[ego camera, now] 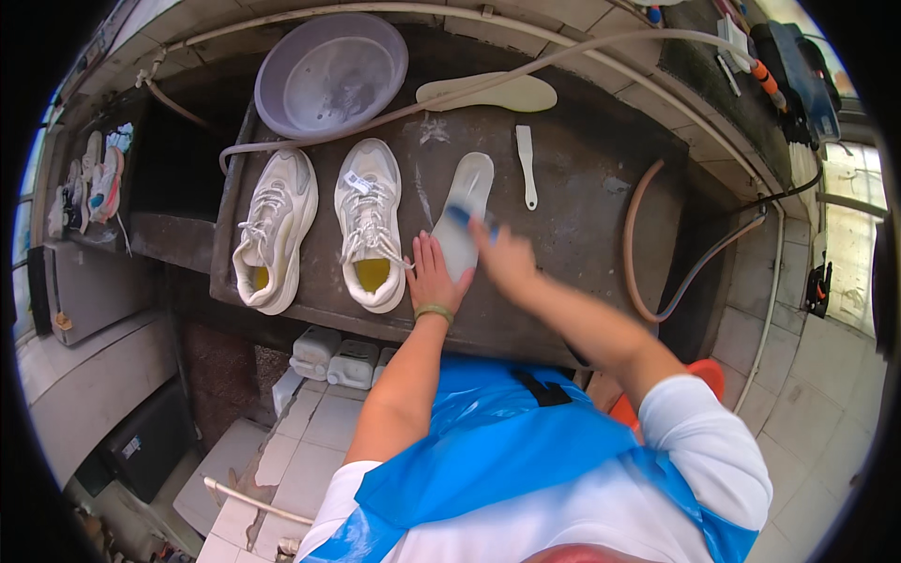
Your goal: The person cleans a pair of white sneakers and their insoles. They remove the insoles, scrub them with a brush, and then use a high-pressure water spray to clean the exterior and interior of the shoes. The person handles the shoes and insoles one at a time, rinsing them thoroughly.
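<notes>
A pale insole lies on the dark worktop in front of me. My left hand rests flat on its near end, fingers spread, a greenish bangle at the wrist. In my right hand is a blue brush, blurred, over the middle of this insole. Just left of my left hand stands a white and grey sneaker with a small tag on its laces. Its mate is farther left. Both shoes show yellow inside.
A second insole lies at the back beneath a hose. Beside it stands a lilac basin. A white-handled brush lies to the right, near a curved brown hose. Plastic jugs stand below the front edge.
</notes>
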